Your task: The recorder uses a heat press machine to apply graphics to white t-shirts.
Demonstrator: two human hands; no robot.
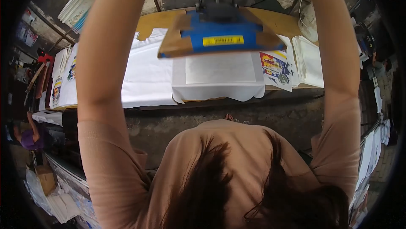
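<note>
The sheet [220, 70] lies flat on the white cloth [218, 92], beside the near edge of the press head [224, 46], which looks raised. The step seems to be pressing; the next move probably calls for keeping the sheet flat while guiding the head squarely. The 2 arms [112, 47] run past the upper edge, so I cannot tell the hands' grip. Around, on the tabletop [270, 17]: a shirt [148, 72] left, prints [277, 66] right.

A cardboard box [46, 179] sits left — beside clear plastic [33, 183].
</note>
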